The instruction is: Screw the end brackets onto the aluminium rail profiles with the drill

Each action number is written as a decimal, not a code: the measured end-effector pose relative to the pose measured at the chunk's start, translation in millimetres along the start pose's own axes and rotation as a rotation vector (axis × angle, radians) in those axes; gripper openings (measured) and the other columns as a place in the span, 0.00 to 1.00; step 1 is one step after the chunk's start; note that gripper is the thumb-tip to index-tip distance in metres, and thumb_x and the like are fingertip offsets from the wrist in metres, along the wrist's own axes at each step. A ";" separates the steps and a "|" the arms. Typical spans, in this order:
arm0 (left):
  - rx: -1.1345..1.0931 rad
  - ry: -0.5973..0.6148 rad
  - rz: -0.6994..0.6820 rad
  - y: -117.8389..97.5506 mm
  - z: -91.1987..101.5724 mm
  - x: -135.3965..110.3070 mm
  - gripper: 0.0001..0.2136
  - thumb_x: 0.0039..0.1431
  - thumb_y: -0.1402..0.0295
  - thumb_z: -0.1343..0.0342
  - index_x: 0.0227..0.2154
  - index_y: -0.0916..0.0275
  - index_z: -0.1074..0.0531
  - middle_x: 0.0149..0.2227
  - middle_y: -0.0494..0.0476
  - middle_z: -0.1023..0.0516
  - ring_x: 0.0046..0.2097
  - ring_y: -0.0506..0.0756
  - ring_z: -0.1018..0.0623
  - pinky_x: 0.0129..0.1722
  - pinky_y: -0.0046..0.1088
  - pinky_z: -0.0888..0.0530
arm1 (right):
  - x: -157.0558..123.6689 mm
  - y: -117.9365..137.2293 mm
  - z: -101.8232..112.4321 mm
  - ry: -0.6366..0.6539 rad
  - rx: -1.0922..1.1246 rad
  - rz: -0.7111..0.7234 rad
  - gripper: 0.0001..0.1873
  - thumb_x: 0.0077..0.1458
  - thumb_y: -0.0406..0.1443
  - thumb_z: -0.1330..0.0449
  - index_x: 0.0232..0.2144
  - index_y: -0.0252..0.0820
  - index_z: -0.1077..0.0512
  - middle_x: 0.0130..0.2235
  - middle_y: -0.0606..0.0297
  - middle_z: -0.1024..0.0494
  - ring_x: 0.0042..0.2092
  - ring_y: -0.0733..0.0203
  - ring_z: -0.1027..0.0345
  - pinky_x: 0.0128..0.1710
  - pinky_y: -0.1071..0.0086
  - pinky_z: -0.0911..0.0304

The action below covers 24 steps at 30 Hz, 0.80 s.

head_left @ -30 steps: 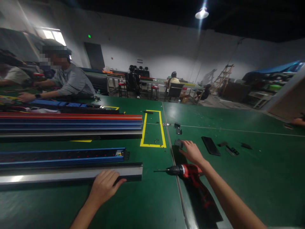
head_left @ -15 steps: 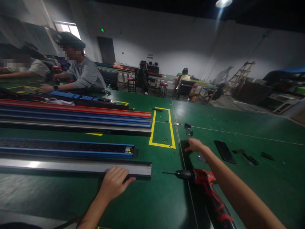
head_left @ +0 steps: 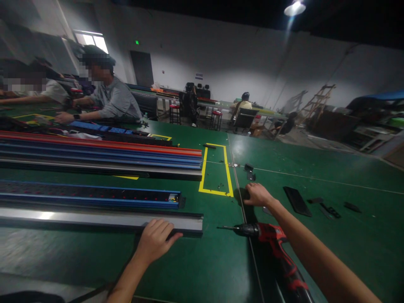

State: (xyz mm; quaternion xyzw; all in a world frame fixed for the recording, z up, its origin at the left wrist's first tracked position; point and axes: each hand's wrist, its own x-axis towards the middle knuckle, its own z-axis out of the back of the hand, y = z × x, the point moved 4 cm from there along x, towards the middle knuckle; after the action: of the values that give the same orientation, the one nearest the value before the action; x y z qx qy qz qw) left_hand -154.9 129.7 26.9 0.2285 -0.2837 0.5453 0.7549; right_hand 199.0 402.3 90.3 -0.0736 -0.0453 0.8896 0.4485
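My left hand point(head_left: 157, 242) grips a long silver-and-black metal profile point(head_left: 104, 219) near its right end, fingers over the top and thumb along the front side. Behind that lies a blue-edged channel point(head_left: 94, 192) with a dark inside and a small light fitting at its end. My right hand point(head_left: 257, 195) rests low over the table beside the seam, its fingers curled down; what they hold, if anything, is hidden. Below it, a red and black power drill point(head_left: 271, 233) lies on its side, its bit pointing left. A small dark plate shows partly behind my right wrist.
Red, blue and silver profiles point(head_left: 126, 158) lie stacked at the left. Yellow tape point(head_left: 203, 168) marks a rectangle with tiny screws inside. Small black brackets point(head_left: 249, 171) and a dark flat slab point(head_left: 296, 200) lie rightward. A co-worker point(head_left: 112, 99) leans over the table's far left.
My hands hold nearly the same places. The whole view has shifted slightly; the profile and drill stay put on the table.
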 end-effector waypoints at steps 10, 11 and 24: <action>0.004 -0.018 -0.008 -0.4 0.4 1.4 0.19 0.72 0.55 0.47 0.26 0.60 0.28 0.24 0.53 0.26 0.30 0.57 0.27 0.34 0.36 0.37 | -19.8 49.4 15.4 -0.274 0.572 0.040 0.23 0.52 0.46 0.35 0.47 0.37 0.26 0.43 0.56 0.21 0.42 0.52 0.27 0.44 0.61 0.33; 0.003 -0.016 -0.008 -0.2 -0.1 0.8 0.19 0.72 0.55 0.46 0.26 0.60 0.28 0.24 0.53 0.26 0.30 0.57 0.27 0.34 0.36 0.37 | -22.5 60.1 16.7 -0.288 0.638 0.051 0.24 0.52 0.45 0.35 0.47 0.38 0.27 0.43 0.56 0.21 0.42 0.53 0.27 0.44 0.61 0.32; -0.004 -0.012 0.012 0.1 0.1 1.5 0.18 0.71 0.55 0.46 0.26 0.60 0.28 0.25 0.54 0.26 0.30 0.57 0.27 0.34 0.36 0.37 | -42.9 176.2 8.7 -0.138 0.944 0.295 0.28 0.42 0.38 0.30 0.46 0.42 0.31 0.43 0.61 0.24 0.42 0.54 0.29 0.42 0.61 0.31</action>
State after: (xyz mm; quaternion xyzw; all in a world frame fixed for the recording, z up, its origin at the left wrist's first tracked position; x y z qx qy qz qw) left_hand -154.7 130.7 28.0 0.2287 -0.2905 0.5478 0.7505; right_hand 83.2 263.1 76.8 0.1906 0.3437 0.8698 0.2983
